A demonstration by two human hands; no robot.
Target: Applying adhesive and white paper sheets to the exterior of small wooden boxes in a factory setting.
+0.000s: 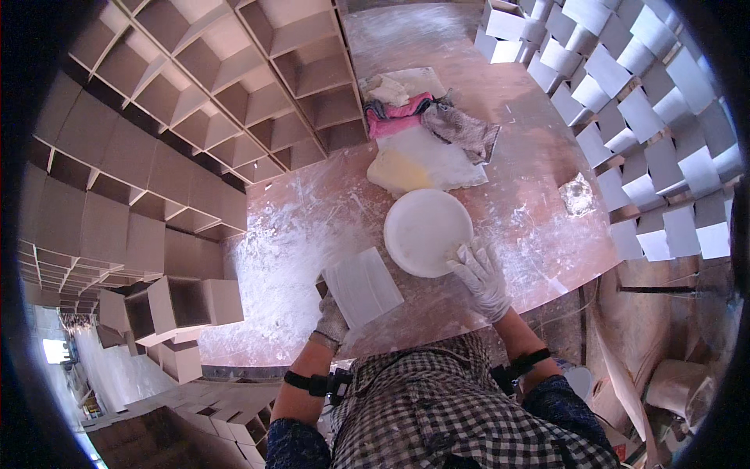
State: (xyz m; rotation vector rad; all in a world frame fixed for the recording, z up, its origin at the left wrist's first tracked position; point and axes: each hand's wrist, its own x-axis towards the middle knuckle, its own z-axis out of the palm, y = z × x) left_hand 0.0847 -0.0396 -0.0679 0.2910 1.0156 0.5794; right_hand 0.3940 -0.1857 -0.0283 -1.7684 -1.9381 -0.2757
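My left hand (332, 319), in a dusty glove, grips the near edge of a flat board (362, 286) coated white, tilted over the front of the brown worktable (539, 234). My right hand (480, 275), also gloved, rests with its fingers on the near right rim of a round white basin (426, 230) that stands on the table. White powder or paste is smeared over the tabletop around both.
A pale yellow lump (398, 172) on a white sheet, rags (461, 129) and a pink cloth (394, 117) lie beyond the basin. Stacks of brown grid frames (234, 86) fill the left, white-coated grid frames (656, 117) the right. Small open boxes (176, 305) sit at lower left.
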